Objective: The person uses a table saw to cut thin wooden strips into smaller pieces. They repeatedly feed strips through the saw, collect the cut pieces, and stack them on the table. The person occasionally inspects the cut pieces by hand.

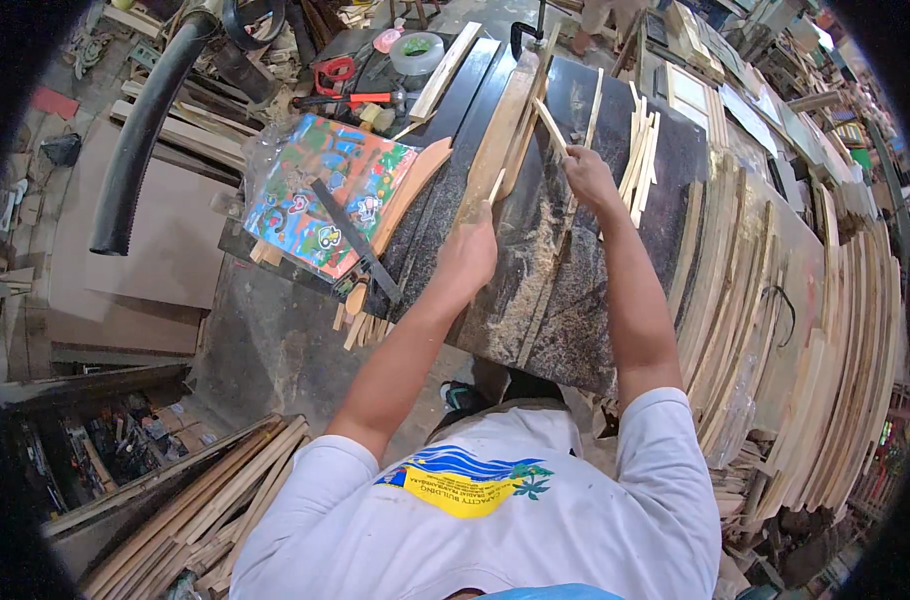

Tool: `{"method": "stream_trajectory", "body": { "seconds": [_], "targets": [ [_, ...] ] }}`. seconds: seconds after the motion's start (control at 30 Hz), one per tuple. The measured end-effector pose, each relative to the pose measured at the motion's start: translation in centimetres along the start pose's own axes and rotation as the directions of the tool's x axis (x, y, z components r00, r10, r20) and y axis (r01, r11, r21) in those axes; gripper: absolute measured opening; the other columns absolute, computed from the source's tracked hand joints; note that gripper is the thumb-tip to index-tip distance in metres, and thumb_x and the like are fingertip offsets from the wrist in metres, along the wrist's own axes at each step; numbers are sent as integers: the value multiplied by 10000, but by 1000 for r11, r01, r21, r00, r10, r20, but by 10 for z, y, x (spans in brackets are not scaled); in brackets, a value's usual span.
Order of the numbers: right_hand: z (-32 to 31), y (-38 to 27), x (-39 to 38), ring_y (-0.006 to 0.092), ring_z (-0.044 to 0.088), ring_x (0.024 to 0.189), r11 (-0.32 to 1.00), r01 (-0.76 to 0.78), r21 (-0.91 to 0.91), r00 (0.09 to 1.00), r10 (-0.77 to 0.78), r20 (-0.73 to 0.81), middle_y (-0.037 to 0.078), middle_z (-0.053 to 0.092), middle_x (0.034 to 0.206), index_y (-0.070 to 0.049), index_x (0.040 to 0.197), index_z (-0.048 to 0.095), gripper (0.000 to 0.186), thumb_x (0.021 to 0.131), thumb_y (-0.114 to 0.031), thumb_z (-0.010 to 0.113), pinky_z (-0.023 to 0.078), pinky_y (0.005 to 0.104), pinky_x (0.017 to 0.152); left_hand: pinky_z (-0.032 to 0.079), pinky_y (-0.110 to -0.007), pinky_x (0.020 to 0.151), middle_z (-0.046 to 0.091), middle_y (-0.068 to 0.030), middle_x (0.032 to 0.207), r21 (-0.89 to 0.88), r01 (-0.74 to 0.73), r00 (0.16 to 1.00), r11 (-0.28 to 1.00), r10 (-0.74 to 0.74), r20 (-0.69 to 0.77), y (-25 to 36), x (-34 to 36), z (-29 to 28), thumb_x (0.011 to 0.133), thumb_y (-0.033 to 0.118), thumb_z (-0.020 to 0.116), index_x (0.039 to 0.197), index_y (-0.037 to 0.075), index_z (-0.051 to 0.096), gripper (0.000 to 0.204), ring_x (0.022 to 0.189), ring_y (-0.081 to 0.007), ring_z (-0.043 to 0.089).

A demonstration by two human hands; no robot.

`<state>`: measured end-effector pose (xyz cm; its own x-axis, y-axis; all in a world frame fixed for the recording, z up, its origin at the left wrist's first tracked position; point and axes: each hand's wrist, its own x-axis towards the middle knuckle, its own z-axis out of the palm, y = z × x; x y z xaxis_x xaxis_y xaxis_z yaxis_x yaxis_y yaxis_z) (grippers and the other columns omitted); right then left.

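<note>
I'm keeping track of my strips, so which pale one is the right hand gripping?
The short strip slanting up and left from the right hand; the cluster of strips farther right lies on the dark table, untouched.

A slim, pale wooden strip [549, 126] juts from the fingertips of a right hand [589, 178], its free end slanting away and to the left of that hand. A shorter, light-coloured piece [496, 187] pokes out ahead of the left hand [466, 250], tipped slightly rightward, its lower part hidden by the grip. A long, tan wooden board [497, 125] lies flat, stretching away beyond the left hand.
</note>
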<state>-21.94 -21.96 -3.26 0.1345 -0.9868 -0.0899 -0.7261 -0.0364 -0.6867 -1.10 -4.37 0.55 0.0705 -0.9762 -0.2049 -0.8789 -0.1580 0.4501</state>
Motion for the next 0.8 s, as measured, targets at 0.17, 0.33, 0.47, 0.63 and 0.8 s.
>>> {"method": "stream_trajectory", "body": {
  "seconds": [0.17,0.33,0.47,0.63,0.8],
  "targets": [
    [-4,10,24,482,666,1167,996,47,-77,999,-49,-13,282,705,1248,-44,1335,675,461,987,-296,506,519,518,1020,586,-592,861,723,-358,998,29,9,1000,1000,-10,23,10,19,-6,1001,58,460,1507,-56,439,520,969,-518,728],
    [-8,2,40,480,687,1122,999,11,-36,1000,-10,6,283,716,1211,-56,1328,680,447,984,-282,505,541,517,994,576,-590,884,710,-376,1048,12,-43,997,999,44,-71,0,42,9,1000,53,460,1506,-42,446,515,1010,-527,715],
    [-11,4,54,486,683,1122,993,48,-106,999,-50,-15,292,710,1207,-55,1311,686,438,976,-260,493,539,528,993,560,-602,901,691,-402,1053,-6,-8,1000,1000,8,-6,6,59,4,982,32,465,1526,-27,427,548,1021,-547,701],
    [-10,16,77,486,667,1154,986,76,-145,996,-83,-39,292,691,1251,-57,1304,688,444,963,-261,490,524,536,1017,582,-573,891,714,-374,1064,49,-8,1000,999,7,15,15,73,-5,1001,51,473,1514,-42,450,522,1021,-514,722],
    [-16,4,91,473,667,1167,990,35,-137,999,-37,-11,289,678,1283,-62,1326,677,463,954,-272,497,514,529,1036,583,-577,889,714,-376,1051,56,0,1000,998,-1,19,15,97,0,989,44,487,1559,-24,417,578,1006,-513,727]
  ]
}}
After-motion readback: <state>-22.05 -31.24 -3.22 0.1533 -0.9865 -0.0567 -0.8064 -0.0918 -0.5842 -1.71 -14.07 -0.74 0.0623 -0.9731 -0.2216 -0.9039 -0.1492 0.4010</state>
